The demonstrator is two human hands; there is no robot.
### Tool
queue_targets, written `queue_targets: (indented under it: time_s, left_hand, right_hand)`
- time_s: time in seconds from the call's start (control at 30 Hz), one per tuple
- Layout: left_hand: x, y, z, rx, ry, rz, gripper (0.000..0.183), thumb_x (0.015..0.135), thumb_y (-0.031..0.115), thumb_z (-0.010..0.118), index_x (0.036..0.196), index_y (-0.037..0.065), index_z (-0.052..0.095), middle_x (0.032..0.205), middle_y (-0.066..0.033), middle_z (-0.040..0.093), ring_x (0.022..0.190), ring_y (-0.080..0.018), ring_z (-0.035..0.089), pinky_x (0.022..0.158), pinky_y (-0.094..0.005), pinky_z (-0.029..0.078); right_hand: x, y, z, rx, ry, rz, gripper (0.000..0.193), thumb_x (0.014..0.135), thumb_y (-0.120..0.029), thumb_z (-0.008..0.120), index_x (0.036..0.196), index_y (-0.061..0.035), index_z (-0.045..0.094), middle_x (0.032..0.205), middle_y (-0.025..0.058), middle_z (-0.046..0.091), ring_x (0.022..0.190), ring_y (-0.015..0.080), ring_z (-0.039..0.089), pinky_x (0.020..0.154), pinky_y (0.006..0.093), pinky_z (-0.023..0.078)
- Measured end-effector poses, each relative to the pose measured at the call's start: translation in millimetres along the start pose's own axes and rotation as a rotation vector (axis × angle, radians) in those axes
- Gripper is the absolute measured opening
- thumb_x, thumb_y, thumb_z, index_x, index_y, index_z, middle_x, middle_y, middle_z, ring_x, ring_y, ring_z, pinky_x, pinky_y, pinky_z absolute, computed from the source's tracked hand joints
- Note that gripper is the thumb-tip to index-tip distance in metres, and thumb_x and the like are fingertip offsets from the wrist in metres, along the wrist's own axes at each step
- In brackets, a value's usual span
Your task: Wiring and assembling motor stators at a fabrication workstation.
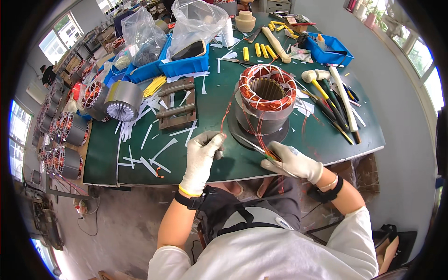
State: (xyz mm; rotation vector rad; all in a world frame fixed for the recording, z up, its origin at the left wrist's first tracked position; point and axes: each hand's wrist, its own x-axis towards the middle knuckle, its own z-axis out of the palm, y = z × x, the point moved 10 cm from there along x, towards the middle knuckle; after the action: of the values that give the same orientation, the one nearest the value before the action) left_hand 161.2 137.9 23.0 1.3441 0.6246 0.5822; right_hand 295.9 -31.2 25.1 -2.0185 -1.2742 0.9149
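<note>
I pinch a copper wire (226,116) in my left hand (201,156) near the stator (267,95); my right hand (290,162) probably grips a thin tool. Keep the wire taut.

Both gloved hands, left (201,156) and right (291,162), are pinched closed, forearms raised.

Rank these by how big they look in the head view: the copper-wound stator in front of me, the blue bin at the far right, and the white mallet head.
1. Copper-wound stator, clearly largest.
2. Blue bin; it sits farther from the camera, so its real size is unsure.
3. White mallet head, smallest.
</note>
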Motion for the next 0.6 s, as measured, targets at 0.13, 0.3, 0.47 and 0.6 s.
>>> queue_targets:
  time_s: [0.13, 0.3, 0.47, 0.6]
  left_hand:
    - [0.5, -4.0, 1.9, -0.008, -0.12, -0.056, 0.023, 0.092, 0.022, 0.067, 0.095, -0.001, 0.068, 0.069, -0.0012, 0.059, 0.057, -0.0069, 0.053, 0.055, -0.0199, 0.042]
    - [7.8, -7.3, -0.2, -0.044, -0.199, -0.089, 0.022, 0.091, 0.021, 0.068, 0.094, -0.001, 0.068, 0.07, -0.0019, 0.06, 0.058, -0.0077, 0.055, 0.055, -0.0205, 0.044]
    - [13.4, -20.9, 13.2, -0.149, -0.295, -0.098, 0.027, 0.09, 0.024, 0.07, 0.096, -0.002, 0.067, 0.072, -0.0034, 0.061, 0.061, -0.0112, 0.058, 0.057, -0.0237, 0.047]
    - [4.2, -18.4, -31.6, -0.006, -0.143, -0.027, 0.038, 0.09, 0.03, 0.071, 0.105, -0.005, 0.063, 0.081, -0.0071, 0.063, 0.065, -0.0139, 0.06, 0.061, -0.0269, 0.049]
  right_hand:
    - [22.3, -40.6, 2.0, -0.11, -0.048, -0.185, 0.056, 0.09, -0.052, 0.064, 0.105, 0.0009, 0.053, 0.088, 0.0243, 0.061, 0.08, 0.0362, 0.06, 0.072, 0.0401, 0.047]
    - [25.8, -59.1, -1.5, -0.133, 0.023, -0.217, 0.057, 0.088, -0.053, 0.065, 0.098, 0.0019, 0.055, 0.083, 0.0245, 0.061, 0.075, 0.0392, 0.058, 0.067, 0.0416, 0.046]
    - [11.2, -43.1, -17.3, -0.147, 0.21, -0.25, 0.047, 0.08, -0.045, 0.076, 0.088, -0.0016, 0.061, 0.069, 0.0152, 0.057, 0.06, 0.028, 0.05, 0.059, 0.0385, 0.044]
    - [-27.4, -2.6, -49.7, -0.283, 0.144, -0.141, 0.047, 0.074, -0.042, 0.079, 0.093, -0.002, 0.062, 0.075, 0.0168, 0.061, 0.065, 0.0317, 0.057, 0.063, 0.0373, 0.047]
